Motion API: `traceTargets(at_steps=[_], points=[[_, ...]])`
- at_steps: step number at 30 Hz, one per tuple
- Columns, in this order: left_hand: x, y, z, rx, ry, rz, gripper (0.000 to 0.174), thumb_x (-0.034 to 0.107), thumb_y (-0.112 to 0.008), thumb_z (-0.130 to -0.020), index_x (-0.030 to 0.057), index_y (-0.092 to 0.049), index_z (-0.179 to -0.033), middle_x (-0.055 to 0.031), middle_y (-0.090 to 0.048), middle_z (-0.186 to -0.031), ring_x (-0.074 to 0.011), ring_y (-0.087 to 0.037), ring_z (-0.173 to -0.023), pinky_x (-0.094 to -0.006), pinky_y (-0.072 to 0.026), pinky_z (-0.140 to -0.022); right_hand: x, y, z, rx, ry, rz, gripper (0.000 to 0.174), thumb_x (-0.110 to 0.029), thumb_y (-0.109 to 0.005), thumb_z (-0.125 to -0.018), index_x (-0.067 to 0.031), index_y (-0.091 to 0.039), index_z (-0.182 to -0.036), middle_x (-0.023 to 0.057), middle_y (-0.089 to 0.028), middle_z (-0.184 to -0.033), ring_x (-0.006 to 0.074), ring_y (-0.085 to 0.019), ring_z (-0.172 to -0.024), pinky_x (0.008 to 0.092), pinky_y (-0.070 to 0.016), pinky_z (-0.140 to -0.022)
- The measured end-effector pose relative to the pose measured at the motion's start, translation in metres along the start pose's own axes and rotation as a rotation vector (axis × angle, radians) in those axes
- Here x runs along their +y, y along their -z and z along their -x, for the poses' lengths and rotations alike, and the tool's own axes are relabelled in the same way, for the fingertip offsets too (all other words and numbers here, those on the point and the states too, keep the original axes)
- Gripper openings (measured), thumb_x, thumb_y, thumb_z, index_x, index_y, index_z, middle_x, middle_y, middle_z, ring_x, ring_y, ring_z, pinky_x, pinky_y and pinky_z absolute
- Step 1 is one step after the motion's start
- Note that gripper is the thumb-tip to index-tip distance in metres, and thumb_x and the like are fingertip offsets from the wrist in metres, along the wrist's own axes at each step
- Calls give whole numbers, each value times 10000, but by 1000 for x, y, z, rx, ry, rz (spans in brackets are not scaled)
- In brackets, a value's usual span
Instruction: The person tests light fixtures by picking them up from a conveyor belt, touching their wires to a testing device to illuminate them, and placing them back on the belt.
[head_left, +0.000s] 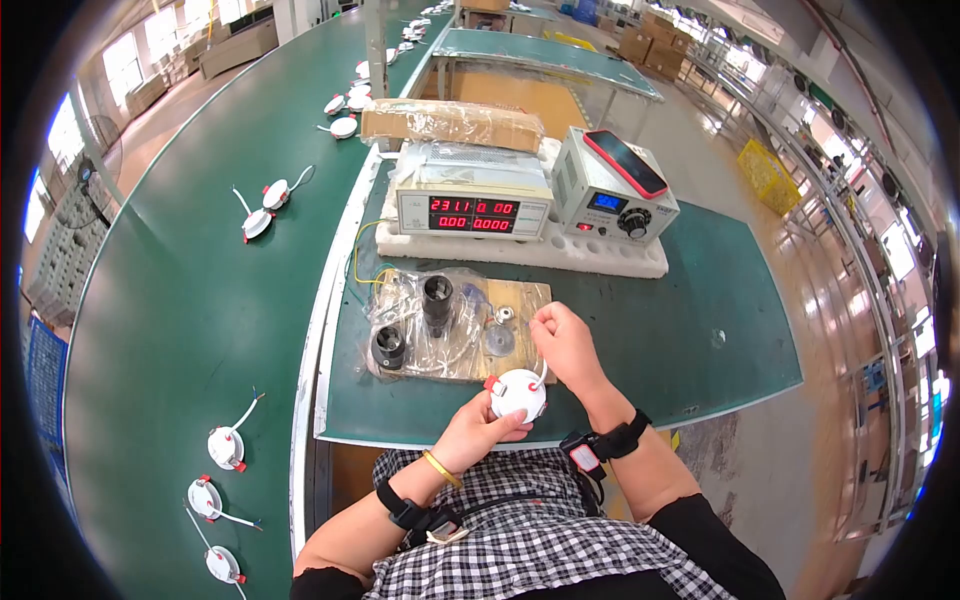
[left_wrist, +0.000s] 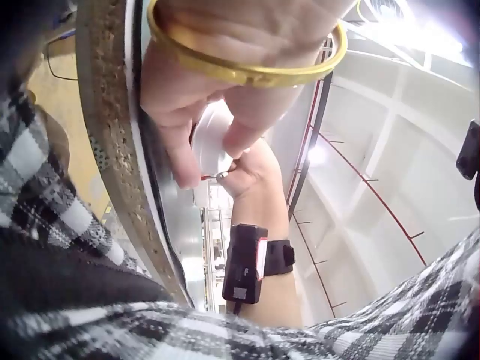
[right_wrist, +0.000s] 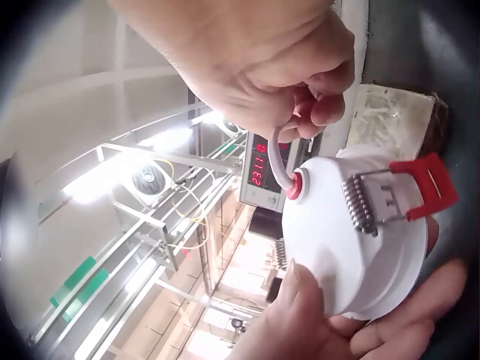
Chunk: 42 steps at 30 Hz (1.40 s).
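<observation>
My left hand (head_left: 478,432) grips a round white downlight (head_left: 518,396) by its side, thumb on the back. In the right wrist view the downlight (right_wrist: 337,232) shows a spring clip with a red tab (right_wrist: 429,187) and a red cable grommet (right_wrist: 295,186). My right hand (head_left: 570,350) pinches the light's white cable (right_wrist: 277,154), its fingers curled, a little above the housing. The cable's end is hidden in those fingers. Just beyond the hands lies a wooden board (head_left: 530,300) wrapped in clear plastic, carrying two black sockets (head_left: 437,300) and a small metal contact (head_left: 504,314).
Behind the board stand a power meter (head_left: 472,214) with red digits and a grey supply box (head_left: 612,195) with a phone (head_left: 625,163) on top, both on white foam (head_left: 520,255). On the left, a long green belt (head_left: 160,330) carries several more downlights (head_left: 226,448).
</observation>
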<state>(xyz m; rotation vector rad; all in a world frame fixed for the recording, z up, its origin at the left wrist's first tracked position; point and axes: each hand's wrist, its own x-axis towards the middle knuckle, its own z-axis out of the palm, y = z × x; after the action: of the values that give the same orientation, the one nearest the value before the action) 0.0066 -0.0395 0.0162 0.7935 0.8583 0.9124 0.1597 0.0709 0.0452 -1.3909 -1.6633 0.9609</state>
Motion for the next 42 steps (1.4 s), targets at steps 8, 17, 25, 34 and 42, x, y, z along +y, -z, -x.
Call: traceTargets(at_steps=[8,17,25,34,42], points=[[0,12,6,10,68,150,396,126,-557,-935,-30,-404,-1266,-150,-563,-1194,-250,-633,-1006,-322,-542,-874,27,-16,-19,-128,-89,265,180,-208,-625,-760,-42,-625,-828,152,-655,-766,314,-642,-736,393,-497,-665],[-3,21,3,-68,87,450,456,255,-435,-1000,-90,-398,-1296,-175,-543,-1230,-287,-585,-1094,-335,-474,-977,31,-19,-26,-91,34,439,206,-258,-641,-781,-64,-613,-843,172,-653,-790,362,-634,-773,439,-492,-675],[-2,19,-2,-26,144,419,424,183,-495,-975,-110,-417,-1271,-184,-531,-1246,-283,-569,-1120,-332,-476,-990,25,-18,-25,-119,4,418,209,-254,-644,-786,-56,-609,-841,167,-648,-769,351,-632,-745,431,-487,-658],[-9,18,-9,12,139,326,387,125,-555,-941,-87,-439,-1243,-164,-555,-1211,-250,-609,-1040,-310,-524,-912,30,-20,-27,-96,25,375,200,-239,-627,-773,-47,-598,-821,165,-638,-741,352,-630,-730,432,-485,-648],[-10,17,-11,6,81,178,380,148,-550,-947,-52,-446,-1252,-122,-564,-1198,-226,-600,-1060,-326,-519,-919,31,-23,-30,-74,8,373,168,-209,-606,-747,-49,-590,-796,168,-635,-734,359,-625,-728,443,-487,-652]])
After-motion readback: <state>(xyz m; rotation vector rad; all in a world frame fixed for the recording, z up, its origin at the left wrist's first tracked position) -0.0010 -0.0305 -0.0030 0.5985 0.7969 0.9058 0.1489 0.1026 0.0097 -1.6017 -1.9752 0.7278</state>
